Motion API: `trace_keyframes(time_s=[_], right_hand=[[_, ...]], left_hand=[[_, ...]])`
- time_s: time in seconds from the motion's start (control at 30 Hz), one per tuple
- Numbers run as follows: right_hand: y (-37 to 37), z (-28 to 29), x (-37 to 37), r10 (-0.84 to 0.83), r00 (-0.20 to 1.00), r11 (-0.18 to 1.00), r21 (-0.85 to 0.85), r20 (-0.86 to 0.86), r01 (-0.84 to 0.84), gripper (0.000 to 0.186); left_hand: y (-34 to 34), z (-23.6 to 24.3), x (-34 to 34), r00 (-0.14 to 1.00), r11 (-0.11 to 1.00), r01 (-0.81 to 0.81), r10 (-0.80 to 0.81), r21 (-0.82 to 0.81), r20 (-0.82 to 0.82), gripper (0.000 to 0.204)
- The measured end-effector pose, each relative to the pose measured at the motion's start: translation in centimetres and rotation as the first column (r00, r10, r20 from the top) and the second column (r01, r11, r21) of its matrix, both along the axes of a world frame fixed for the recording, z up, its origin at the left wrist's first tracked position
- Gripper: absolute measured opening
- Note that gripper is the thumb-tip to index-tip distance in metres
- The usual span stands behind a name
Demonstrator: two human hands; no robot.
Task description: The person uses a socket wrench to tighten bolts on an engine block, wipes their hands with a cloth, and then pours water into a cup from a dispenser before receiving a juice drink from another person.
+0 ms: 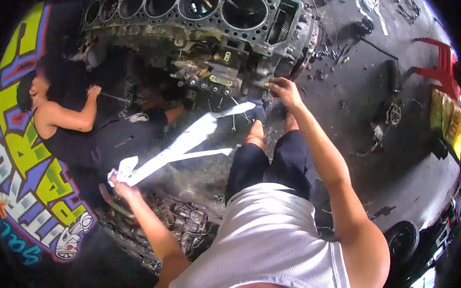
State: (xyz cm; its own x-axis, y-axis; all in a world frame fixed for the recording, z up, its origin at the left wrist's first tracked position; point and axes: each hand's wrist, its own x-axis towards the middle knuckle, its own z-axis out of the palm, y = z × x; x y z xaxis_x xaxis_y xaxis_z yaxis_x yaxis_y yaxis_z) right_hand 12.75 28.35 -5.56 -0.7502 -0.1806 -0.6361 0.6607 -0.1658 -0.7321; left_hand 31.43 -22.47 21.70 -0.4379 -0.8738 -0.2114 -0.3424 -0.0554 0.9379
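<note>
White cloth [159, 161] bunched in closed L grip [122, 187]: keep its tail off engine block [142, 34] ahead; R grip [286, 91] half-curled, can't tell if holding.

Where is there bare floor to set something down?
Bare floor lies between the right forearm and the round slotted part, and between the yellow sack and the black wheel. Crowded: right of the engine block, among scattered small metal parts, and below the left hand, where machine parts lie.
</note>
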Motion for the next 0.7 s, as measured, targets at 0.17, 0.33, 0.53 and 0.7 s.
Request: trace_keyframes(time_s=[0.17, 0.33, 0.53, 0.7], right_hand=[[-3.9, -0.2, 5.1, -0.182, 0.983, 0.983, 0.003, 0.03, 0.182, 0.02], [-7.2, -1.8, 10.8, -0.488, 0.846, 0.871, 0.066, 0.215, 0.486, 0.025], [-2.7, -9.1, 13.7, -0.45, 0.834, 0.838, 0.473, 0.32, 0.272, 0.034], [-6.6, -8.3, 11.0, -0.372, 0.904, 0.903, 0.309, 0.211, 0.3, 0.026]], left_hand=[[-1.5, -3.6, -1.3, 0.996, 0.996, 0.012, -0.004, -0.088, 0.086, 0.032], [-1.7, -9.7, -1.8, 0.922, 0.977, 0.147, -0.078, -0.157, 0.379, 0.038], [-2.1, -12.3, -3.2, 0.898, 0.958, 0.282, -0.246, -0.05, 0.365, 0.037], [-2.2, -12.5, -5.8, 0.83, 0.922, 0.387, -0.341, -0.015, 0.441, 0.033]])
